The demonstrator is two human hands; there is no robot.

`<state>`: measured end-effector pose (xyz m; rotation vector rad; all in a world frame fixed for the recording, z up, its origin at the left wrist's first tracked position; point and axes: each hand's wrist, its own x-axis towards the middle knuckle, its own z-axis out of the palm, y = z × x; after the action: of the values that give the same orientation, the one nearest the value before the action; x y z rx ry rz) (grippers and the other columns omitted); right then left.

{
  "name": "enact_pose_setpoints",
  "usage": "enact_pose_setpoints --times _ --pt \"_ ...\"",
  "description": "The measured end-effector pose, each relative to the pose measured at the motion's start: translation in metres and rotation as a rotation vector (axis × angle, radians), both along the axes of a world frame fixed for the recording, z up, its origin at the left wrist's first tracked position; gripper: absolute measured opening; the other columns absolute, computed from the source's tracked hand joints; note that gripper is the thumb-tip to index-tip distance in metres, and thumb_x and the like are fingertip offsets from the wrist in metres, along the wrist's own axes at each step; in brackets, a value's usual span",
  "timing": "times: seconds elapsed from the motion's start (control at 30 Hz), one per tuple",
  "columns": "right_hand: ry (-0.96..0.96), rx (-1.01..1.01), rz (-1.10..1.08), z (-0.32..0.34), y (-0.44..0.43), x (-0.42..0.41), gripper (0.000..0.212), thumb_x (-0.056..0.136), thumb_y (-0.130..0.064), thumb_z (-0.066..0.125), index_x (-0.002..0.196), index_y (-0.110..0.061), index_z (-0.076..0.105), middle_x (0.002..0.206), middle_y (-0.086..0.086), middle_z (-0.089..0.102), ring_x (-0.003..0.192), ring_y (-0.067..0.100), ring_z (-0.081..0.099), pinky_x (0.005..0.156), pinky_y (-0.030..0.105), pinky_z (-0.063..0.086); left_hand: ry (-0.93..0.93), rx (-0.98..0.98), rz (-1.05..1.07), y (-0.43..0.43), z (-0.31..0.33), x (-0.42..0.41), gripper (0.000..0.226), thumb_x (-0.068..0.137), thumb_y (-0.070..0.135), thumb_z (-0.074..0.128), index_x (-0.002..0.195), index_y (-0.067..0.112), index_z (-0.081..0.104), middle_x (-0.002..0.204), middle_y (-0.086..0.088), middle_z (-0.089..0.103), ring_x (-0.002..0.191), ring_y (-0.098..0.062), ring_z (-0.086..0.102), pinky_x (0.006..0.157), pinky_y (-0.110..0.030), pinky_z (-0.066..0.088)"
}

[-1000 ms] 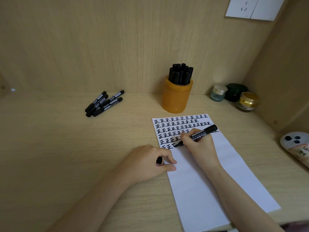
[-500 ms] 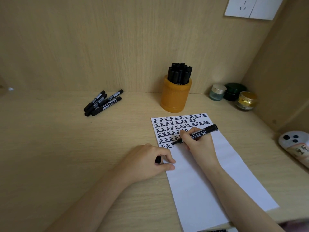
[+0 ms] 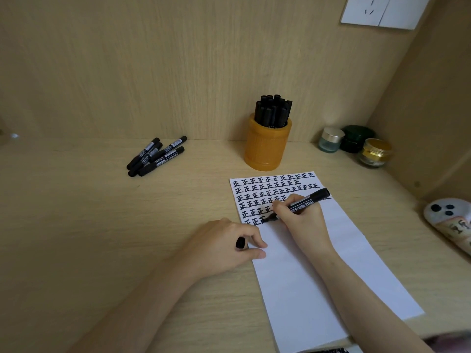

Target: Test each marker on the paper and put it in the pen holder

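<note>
- White, smooth rectangular sheet of paper [image 3: 305,289] lies on the pale wood-grain desk [image 3: 102,225], its near part blank.
- The left hand [image 3: 224,248] rests at the sheet's left edge, fingers curled, pinching a small black plastic cap [image 3: 240,242].
- The right hand [image 3: 303,220] pinches a black cylindrical marker [image 3: 305,202] with a label reading "700"; its tip touches the paper at the lowest written row.
- Rows of bold black "正" characters [image 3: 270,189] fill the sheet's far end.
- Just beyond stands an orange cylindrical pen holder [image 3: 266,149], packed with upright black capped markers [image 3: 274,112].
- A heap of loose black labelled markers [image 3: 156,156] lies far left.
- Three small lidded jars [image 3: 355,138] sit far right.
</note>
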<state>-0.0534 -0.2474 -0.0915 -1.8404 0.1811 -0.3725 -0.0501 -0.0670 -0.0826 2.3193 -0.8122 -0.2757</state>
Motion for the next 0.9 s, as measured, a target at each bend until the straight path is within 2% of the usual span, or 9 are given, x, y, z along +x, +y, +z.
enact_pose_setpoints --times 0.1,0.23,0.33,0.47,0.57,0.67,0.73,0.8,0.9 --pt "0.007 -0.019 0.02 0.0 0.001 -0.001 0.023 0.085 -0.008 0.065 0.07 0.007 0.055 0.051 -0.002 0.049 0.051 0.009 0.043 0.05 0.018 0.035 -0.003 -0.006 -0.001 0.0 0.0 0.0 0.014 0.08 0.045 0.068 0.092 0.039 0.069 0.057 0.032 0.054 0.053 0.0 0.048 0.055 -0.014 0.03" --pt "0.01 -0.043 -0.003 0.001 0.002 0.0 0.025 0.084 -0.009 0.064 0.074 0.011 0.054 0.058 0.006 0.05 0.056 0.012 0.043 0.052 0.022 0.034 -0.006 -0.002 -0.001 0.0 0.0 0.0 0.014 0.08 0.046 0.067 0.092 0.039 0.069 0.056 0.033 0.054 0.054 0.0 0.048 0.056 -0.015 0.032" --pt "0.015 -0.052 -0.048 0.001 0.0 -0.001 0.025 0.083 -0.01 0.063 0.074 0.011 0.054 0.06 0.009 0.052 0.057 0.013 0.044 0.052 0.025 0.034 -0.012 -0.019 0.006 0.0 -0.002 0.001 0.015 0.079 0.047 0.068 0.091 0.04 0.068 0.056 0.023 0.055 0.055 -0.002 0.049 0.057 -0.018 0.035" --pt "0.026 -0.052 -0.067 0.001 -0.001 -0.001 0.024 0.082 -0.01 0.063 0.071 0.009 0.053 0.06 0.009 0.053 0.056 0.013 0.043 0.052 0.024 0.033 -0.012 -0.011 0.004 0.0 -0.002 0.0 0.014 0.079 0.046 0.068 0.091 0.038 0.069 0.057 0.031 0.055 0.054 0.0 0.049 0.058 -0.016 0.034" --pt "0.028 -0.003 -0.079 0.001 -0.002 -0.001 0.023 0.083 -0.01 0.064 0.066 0.002 0.055 0.055 0.003 0.053 0.053 0.009 0.043 0.053 0.024 0.034 -0.024 -0.028 -0.008 0.0 -0.004 0.001 0.013 0.079 0.046 0.068 0.09 0.038 0.069 0.054 0.024 0.052 0.052 -0.003 0.047 0.057 -0.017 0.034" --pt "0.009 0.172 -0.079 0.005 -0.004 -0.001 0.028 0.087 -0.012 0.066 0.062 -0.014 0.054 0.047 -0.009 0.047 0.045 0.004 0.04 0.051 0.019 0.033 -0.008 -0.088 -0.033 0.001 -0.003 0.0 0.01 0.084 0.04 0.065 0.091 0.033 0.068 0.048 0.015 0.046 0.049 -0.004 0.041 0.056 -0.018 0.032" --pt "-0.013 0.28 -0.068 0.009 -0.005 -0.001 0.021 0.088 -0.016 0.068 0.069 -0.015 0.057 0.05 -0.006 0.048 0.046 0.006 0.04 0.049 0.018 0.033 0.047 -0.195 -0.029 0.001 -0.001 -0.001 0.011 0.091 0.031 0.057 0.1 0.034 0.062 0.059 0.012 0.046 0.054 -0.004 0.042 0.058 -0.019 0.034" --pt "-0.029 0.358 -0.06 0.013 -0.004 -0.003 0.016 0.087 -0.02 0.069 0.076 -0.015 0.058 0.054 -0.001 0.05 0.047 0.008 0.042 0.047 0.018 0.033 0.116 -0.292 -0.013 0.001 0.0 -0.001 0.022 0.097 0.025 0.04 0.111 0.037 0.052 0.077 0.009 0.052 0.067 -0.012 0.048 0.067 -0.027 0.039" --pt "-0.075 0.456 0.004 0.019 -0.006 -0.007 0.023 0.087 -0.026 0.068 0.07 -0.017 0.056 0.052 0.0 0.046 0.046 0.011 0.038 0.044 0.017 0.03 0.18 -0.411 -0.003 0.0 0.001 0.0 0.03 0.099 0.013 0.035 0.122 0.031 0.044 0.094 0.009 0.057 0.084 -0.011 0.054 0.082 -0.025 0.045"
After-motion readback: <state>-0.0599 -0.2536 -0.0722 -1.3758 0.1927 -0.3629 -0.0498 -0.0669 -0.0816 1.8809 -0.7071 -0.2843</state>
